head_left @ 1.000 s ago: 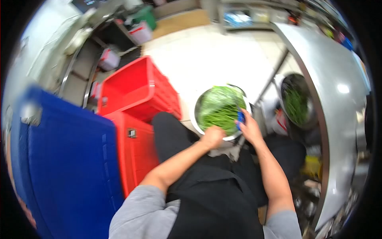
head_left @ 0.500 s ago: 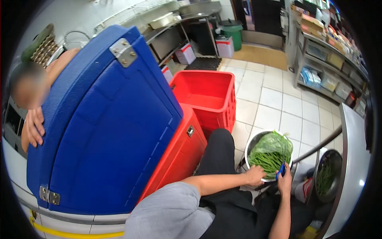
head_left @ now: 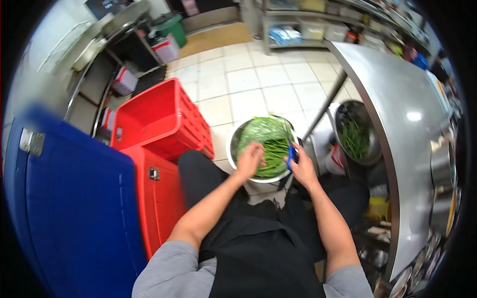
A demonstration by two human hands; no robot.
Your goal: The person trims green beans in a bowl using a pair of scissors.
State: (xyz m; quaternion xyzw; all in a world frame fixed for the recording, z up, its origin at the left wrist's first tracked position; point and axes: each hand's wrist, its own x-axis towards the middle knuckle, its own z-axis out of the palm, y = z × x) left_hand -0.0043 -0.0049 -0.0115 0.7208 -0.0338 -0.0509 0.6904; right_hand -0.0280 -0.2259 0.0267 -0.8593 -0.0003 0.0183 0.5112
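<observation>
Long green beans (head_left: 273,158) lie in a white-rimmed round bowl (head_left: 232,155) in front of my knees, beside a clear plastic bag (head_left: 263,130) with green inside. At the bowl's right edge my right hand (head_left: 301,164) is closed around blue-handled scissors (head_left: 292,155), whose blades point away over the bowl. My left hand (head_left: 252,160) hovers over the left part of the beans, its fingers curled and somewhat blurred; whether anything is between them cannot be made out.
A red crate (head_left: 149,116) and a red box (head_left: 159,198) stand at the left beside a large blue container (head_left: 79,208). To the right is a steel table (head_left: 397,94), with a dark colander of green beans (head_left: 355,139) under its edge.
The view has swung right, so the bowl now sits nearer the middle. My left hand has lifted from the bowl's near edge and moved left of the scissors. The other person is no longer clearly visible.
</observation>
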